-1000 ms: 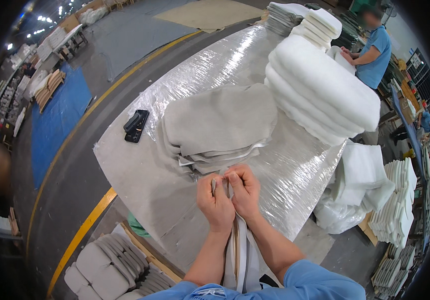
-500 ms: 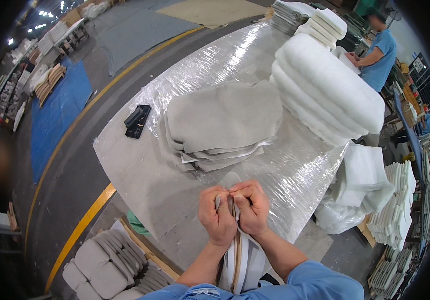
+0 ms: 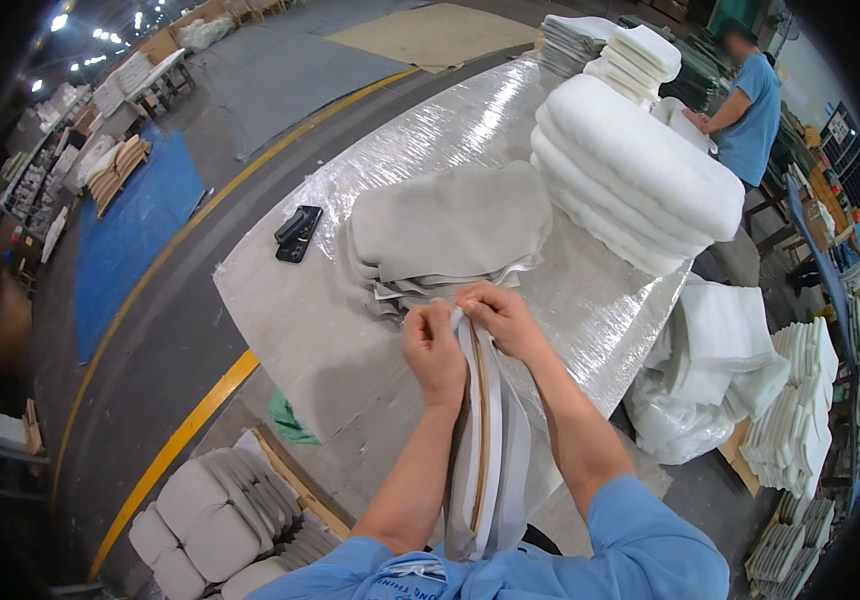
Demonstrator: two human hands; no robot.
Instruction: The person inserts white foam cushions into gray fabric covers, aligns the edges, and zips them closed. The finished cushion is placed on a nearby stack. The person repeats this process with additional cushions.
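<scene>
Between my forearms hangs a long grey fabric cover with white inner layers and a brown strip running down its open edge. Its upper end is pinched by my left hand and my right hand, both with fingers closed. The right hand sits slightly farther out than the left. Just beyond them lies a stack of grey fabric pieces with white edges showing between layers. The lower end of the cover rests against my blue shirt.
Plastic film covers the table. A black device lies left of the stack, thick white padding to its right. Grey cushions fill a box at lower left; white pads stand at right. A co-worker stands far right.
Both hands have moved away from my body toward the fabric stack, pulling the cover's upper end along. More of its brown strip and white layers shows. The view has shifted slightly.
</scene>
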